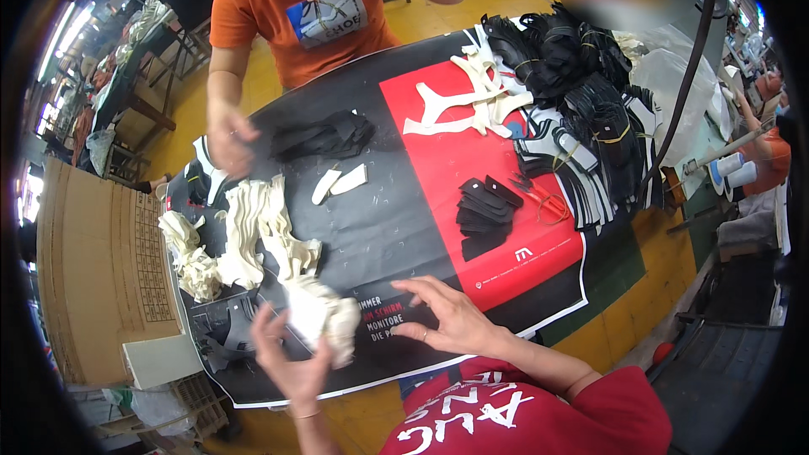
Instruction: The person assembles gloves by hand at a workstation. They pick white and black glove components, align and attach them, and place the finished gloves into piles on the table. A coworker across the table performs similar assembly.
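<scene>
At the near edge of the table, my left hand (291, 361) has its fingers spread and slightly blurred. Beside those fingers lies a cream cut-fabric bundle (337, 324), smeared by motion; it does not look gripped, though contact cannot be judged. My right hand (445, 318), fingers apart, holds nothing to the right of that bundle. Wavy stacks of cream fabric pieces (244, 223) stretch away beyond it, with a crumpled cream pile (195, 261) at their left. Grey-black pieces (232, 329) lie near my left hand. Two small cream strips (340, 183) rest farther up the table.
Across the black-and-red table cover (404, 227), a person in orange (295, 25) stands, one blurred hand (232, 139) over the far left. Black pieces (489, 211), red-handled scissors (543, 200), cream pieces (472, 97) and tied dark bundles (581, 76) occupy the right. A cardboard box (105, 261) stands left.
</scene>
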`<action>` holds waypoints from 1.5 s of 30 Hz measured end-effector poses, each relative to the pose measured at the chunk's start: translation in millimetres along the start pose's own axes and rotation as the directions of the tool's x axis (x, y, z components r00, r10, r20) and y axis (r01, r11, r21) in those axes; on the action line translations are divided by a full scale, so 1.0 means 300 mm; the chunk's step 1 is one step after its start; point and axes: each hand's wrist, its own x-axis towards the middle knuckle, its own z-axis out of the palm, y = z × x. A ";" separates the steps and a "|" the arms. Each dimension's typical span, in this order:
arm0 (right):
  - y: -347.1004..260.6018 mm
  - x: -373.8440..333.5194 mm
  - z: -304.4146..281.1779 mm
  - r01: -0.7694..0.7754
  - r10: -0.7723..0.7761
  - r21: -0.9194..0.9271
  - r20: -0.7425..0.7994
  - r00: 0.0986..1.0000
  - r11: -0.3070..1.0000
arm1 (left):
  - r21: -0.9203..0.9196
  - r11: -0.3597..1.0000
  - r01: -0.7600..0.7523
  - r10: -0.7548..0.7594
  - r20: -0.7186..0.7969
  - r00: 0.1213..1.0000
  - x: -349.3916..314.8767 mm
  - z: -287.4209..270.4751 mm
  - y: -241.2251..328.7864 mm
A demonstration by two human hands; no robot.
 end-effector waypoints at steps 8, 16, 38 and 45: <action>0.072 0.074 0.058 -0.002 -0.034 -0.143 -0.247 0.969 0.990 | -0.106 0.992 -0.062 0.033 -0.258 0.966 -0.085 0.434 0.056; 0.051 0.131 0.049 0.307 -0.382 -0.429 -0.098 0.919 0.849 | -0.107 0.989 -0.105 0.072 -0.278 0.958 -0.088 0.400 -0.002; 0.117 0.222 0.073 0.357 -0.430 -0.478 -0.049 0.901 0.803 | -0.304 0.928 -0.216 0.232 0.016 0.973 0.026 0.253 -0.067; 0.145 0.215 0.131 0.372 -0.396 -0.150 -0.183 0.900 0.916 | -0.384 0.914 -0.135 0.255 0.284 0.924 0.081 0.145 -0.104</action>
